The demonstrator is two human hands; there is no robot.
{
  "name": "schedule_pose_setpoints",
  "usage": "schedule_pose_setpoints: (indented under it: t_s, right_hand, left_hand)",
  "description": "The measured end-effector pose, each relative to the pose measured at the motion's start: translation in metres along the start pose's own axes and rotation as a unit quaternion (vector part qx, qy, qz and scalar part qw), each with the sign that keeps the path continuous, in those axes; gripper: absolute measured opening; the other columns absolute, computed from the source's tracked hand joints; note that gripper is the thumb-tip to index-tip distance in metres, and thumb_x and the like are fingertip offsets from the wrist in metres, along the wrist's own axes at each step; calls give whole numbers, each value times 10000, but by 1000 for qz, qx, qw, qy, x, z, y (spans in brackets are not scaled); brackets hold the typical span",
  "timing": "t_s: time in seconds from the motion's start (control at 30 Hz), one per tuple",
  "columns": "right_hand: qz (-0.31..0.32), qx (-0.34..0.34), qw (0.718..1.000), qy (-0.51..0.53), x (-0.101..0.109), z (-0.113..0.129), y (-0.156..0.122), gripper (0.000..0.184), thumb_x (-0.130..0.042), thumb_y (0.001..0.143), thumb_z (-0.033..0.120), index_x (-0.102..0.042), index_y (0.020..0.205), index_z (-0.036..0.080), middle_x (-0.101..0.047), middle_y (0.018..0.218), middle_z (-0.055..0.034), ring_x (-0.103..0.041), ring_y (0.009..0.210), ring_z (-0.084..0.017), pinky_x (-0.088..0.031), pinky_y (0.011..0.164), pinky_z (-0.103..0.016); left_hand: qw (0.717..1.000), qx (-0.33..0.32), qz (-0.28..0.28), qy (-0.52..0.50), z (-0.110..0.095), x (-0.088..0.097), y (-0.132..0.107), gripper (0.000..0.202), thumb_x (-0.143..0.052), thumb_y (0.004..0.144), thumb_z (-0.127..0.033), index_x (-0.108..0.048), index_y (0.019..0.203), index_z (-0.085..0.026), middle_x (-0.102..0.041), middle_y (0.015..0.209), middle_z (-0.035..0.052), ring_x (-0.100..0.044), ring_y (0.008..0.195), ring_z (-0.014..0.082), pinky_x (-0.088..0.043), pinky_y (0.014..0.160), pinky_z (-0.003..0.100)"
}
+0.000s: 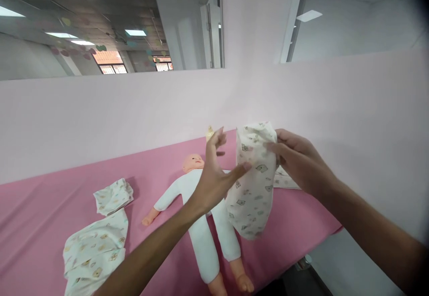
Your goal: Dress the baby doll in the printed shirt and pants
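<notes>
head view: the right hand (300, 153) has its grip closed on the upper edge of a printed baby garment (253, 189), thumb in front and fingers behind, which probably lets the light cloth hang down by its own weight with its patterned face showing. the left hand (214, 175) has an open grip, fingers and thumb spread; its thumb overlaps the garment's near edge, though whether it touches cannot be told. spread that way, it seems suited to meeting loose fabric without crushing it.

the garment hangs above the worktop (150, 166), in front of the doll (190, 183), hiding part of the doll's side at the right. the doll, in white, lies face up with its feet towards the wearer, likely so that its front and limbs are within easy reach. a folded printed cloth (112, 195) and a looser printed cloth (95, 253) lie to the left, perhaps set there to keep them off the doll.

counted: two hands, one doll, and four printed pieces in all: one held, two at the left, and one printed bundle (284, 181) partly hidden behind the right hand. one small yellowish object (209, 133) shows beyond the left hand; its kind is unclear.
</notes>
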State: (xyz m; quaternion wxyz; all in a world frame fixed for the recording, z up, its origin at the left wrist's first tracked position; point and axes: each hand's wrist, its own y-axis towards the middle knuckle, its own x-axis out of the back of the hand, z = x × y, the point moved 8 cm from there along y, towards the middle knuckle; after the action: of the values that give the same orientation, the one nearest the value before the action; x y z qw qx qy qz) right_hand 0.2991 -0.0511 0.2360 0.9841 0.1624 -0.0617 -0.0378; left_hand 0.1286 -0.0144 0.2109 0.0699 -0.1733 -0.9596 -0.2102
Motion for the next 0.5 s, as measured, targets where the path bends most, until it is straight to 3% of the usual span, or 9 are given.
schedule_pose_setpoints:
  t_s: [0.07,0.13,0.17,0.27,0.4,0.5]
  right_hand:
    - [2,8,999,52,0,11,4,153,-625,863,355,-624,899,206,-601,777,-11,-555,663,-138,-451,552,-251]
    - [-17,11,997,81,4,18,8,166,-633,850,356,-633,941,217,-622,816,-19,-580,693,-146,-473,574,-255]
    - [-32,10,996,88,8,18,10,173,-635,847,358,-636,952,220,-626,823,-21,-586,699,-148,-479,578,-256]
    - [-85,-17,993,86,27,1,14,183,-655,829,362,-644,944,219,-619,809,-22,-577,680,-148,-472,555,-253]
    - [-124,-82,987,55,56,-50,12,189,-684,812,376,-603,772,211,-569,718,1,-523,613,-126,-442,525,-243]
    - [-112,-155,981,-4,63,-85,-1,240,-679,821,446,-620,877,221,-635,803,-22,-589,704,-162,-500,627,-275]
  left_hand:
    - [991,76,88,-71,35,-23,-15,953,-769,745,-458,-232,1522,-335,-356,1538,126,-419,1361,354,-469,1021,489]
    - [952,144,210,-170,60,-56,-37,757,-758,766,-426,-436,1433,-273,-536,1406,113,-516,1287,333,-461,1044,482]
    - [934,162,242,-209,66,-68,-46,629,-742,785,-410,-534,1354,-240,-604,1329,102,-554,1250,317,-450,1062,469]
    - [919,176,235,-264,73,-81,-57,391,-684,840,-402,-671,1156,-172,-688,1181,102,-633,1140,287,-466,1042,446]
    - [929,191,195,-250,66,-73,-54,346,-678,843,-425,-689,1082,-175,-719,1082,93,-689,969,248,-535,865,374]
    - [943,188,183,-203,58,-61,-47,315,-663,847,-456,-700,1006,-187,-725,996,62,-680,883,211,-525,772,312]
